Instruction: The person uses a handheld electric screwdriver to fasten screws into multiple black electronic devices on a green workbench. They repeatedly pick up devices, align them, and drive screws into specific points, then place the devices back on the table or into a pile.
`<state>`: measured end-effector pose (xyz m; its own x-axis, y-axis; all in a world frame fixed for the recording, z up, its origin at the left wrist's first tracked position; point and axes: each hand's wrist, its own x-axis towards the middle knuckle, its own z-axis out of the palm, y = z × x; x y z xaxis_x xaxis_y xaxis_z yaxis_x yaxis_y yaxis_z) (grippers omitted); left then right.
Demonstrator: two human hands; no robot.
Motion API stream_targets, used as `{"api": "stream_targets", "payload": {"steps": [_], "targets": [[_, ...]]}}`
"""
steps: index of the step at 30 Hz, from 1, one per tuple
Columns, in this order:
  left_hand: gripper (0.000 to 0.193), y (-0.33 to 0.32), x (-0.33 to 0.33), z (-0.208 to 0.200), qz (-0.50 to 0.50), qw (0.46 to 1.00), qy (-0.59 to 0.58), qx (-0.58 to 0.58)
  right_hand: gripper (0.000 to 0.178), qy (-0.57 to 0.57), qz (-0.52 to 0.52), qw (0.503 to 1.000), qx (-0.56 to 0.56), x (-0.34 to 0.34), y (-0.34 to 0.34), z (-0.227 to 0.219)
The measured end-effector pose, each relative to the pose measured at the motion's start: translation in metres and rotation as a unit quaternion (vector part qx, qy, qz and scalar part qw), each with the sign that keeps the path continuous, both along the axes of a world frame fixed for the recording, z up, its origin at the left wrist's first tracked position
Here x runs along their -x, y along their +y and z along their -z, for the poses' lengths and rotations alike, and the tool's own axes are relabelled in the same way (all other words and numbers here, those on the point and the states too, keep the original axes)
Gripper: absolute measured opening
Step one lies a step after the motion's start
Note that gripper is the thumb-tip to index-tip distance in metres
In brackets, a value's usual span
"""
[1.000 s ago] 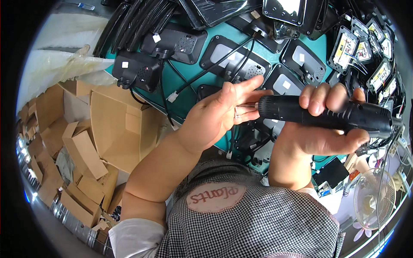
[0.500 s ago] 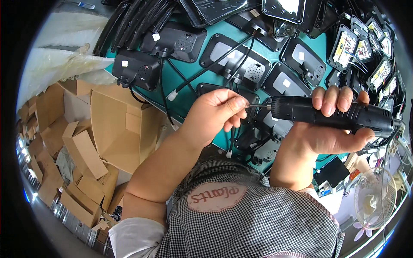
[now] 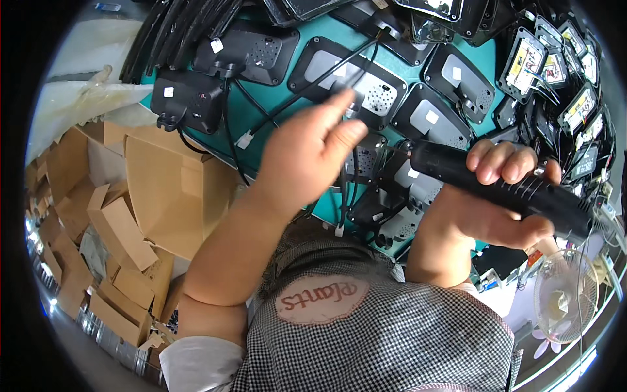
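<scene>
A black electric screwdriver lies across my right hand, whose fingers wrap round its body. Its thin bit points left. Whether a screw sits on the bit's tip is too small to tell. My left hand, partly blurred, is apart from the bit, thumb and forefinger spread and nothing seen in them. Just beyond it lies a black and grey housing with a speaker-like hole pattern, cables crossing over it. A second housing is partly hidden below the screwdriver's tip.
Similar black housings with cables cover the green table mat. Units with exposed boards are heaped at the far right. Open cardboard boxes stand at left, a fan at lower right. A white connector hangs near the mat's edge.
My left hand has let go of the screwdriver's bit and moved left, its fingers opening. The screwdriver has tilted, its rear end dropping lower in the view.
</scene>
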<state>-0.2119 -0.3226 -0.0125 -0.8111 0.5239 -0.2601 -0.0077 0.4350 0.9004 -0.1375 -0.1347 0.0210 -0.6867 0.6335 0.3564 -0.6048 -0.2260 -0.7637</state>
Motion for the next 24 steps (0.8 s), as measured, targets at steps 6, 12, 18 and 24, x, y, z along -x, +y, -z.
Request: {"api": "stream_targets", "payload": {"steps": [6,12,18,24], "targets": [[0.046,-0.004,0.022,0.009,0.065,0.962,0.206,0.167,0.067,-0.017,0.036,0.993,-0.108,0.000,-0.007,0.032],[0.049,-0.003,0.021,0.021,0.077,0.960,0.190,0.190,0.072,-0.019,0.046,0.989,-0.142,0.004,-0.012,0.049],[0.050,-0.003,0.022,0.021,0.091,0.960,0.174,0.200,0.069,-0.012,0.022,0.982,-0.189,0.004,-0.019,0.053],[0.036,-0.002,0.019,0.022,0.038,0.985,0.126,0.109,0.065,-0.023,0.045,0.996,-0.078,-0.001,-0.002,0.032]]}}
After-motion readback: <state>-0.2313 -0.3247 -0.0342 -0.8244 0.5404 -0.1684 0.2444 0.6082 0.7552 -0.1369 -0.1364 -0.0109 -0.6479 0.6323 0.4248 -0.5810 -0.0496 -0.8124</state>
